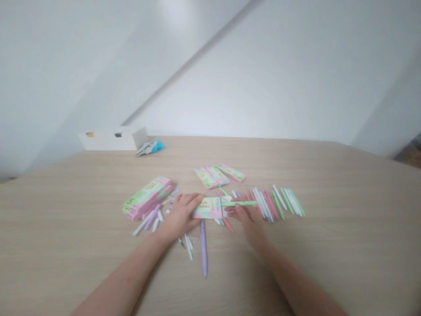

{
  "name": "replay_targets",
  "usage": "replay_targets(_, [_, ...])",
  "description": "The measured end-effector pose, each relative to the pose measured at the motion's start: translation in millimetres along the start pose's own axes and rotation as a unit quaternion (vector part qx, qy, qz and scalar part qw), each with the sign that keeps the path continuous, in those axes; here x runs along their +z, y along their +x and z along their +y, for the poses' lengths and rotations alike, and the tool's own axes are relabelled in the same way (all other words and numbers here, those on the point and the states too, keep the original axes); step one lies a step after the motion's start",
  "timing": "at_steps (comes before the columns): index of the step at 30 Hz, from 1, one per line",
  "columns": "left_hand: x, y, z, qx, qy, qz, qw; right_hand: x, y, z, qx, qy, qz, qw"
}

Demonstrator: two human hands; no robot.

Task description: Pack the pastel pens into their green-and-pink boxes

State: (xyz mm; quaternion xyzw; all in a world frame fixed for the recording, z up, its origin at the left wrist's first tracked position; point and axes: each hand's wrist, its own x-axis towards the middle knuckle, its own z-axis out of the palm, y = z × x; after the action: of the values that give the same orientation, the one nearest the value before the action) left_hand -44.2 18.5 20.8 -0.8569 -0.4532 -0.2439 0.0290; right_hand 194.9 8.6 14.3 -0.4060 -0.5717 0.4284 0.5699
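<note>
With right grip (250, 219) pinching green pen (241, 203) at right end of pen box (212, 208) clasped in left grip (183, 214), likely light, stiff, slick; best held mid-barrel, crushable box by its edges.

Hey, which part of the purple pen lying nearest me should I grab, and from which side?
Probably mid-barrel on the purple pen, pinched across its width from the right. It lies lengthwise, narrow tip toward you, leaving its long sides exposed. Its far end sits close to the box and your left hand, and your left forearm flanks its left.
</note>
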Motion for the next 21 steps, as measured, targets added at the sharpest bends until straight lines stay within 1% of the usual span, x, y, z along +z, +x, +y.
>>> replay_targets(6, [-0.2,0,0,0.004,-0.003,0.005,1.000,-1,3,1,0.002,0.019,0.017,1.000])
replay_targets(8, [-0.6,0,1,0.003,-0.003,0.004,1.000,-1,3,-1,0.002,0.066,0.018,0.998])
replay_targets(10, [-1.0,0,1,0.002,-0.003,0.002,1.000,-1,3,-3,0.008,0.124,0.004,0.992])
replay_targets(12, [-1.3,1,1,0.001,-0.002,0.002,1.000,-1,2,-5,0.015,0.152,-0.007,0.988])
replay_targets(14, [-1.2,0,1,0.001,-0.002,0.002,1.000,-1,2,-5,0.024,0.145,-0.003,0.989])
replay_targets(17, [-1.0,0,1,0.002,0.000,0.000,1.000,0,1,-6,0.040,0.101,0.011,0.994])
replay_targets(21, [-1.7,0,2,0.005,0.000,-0.002,1.000,2,1,-9,0.040,0.018,-0.006,0.999])
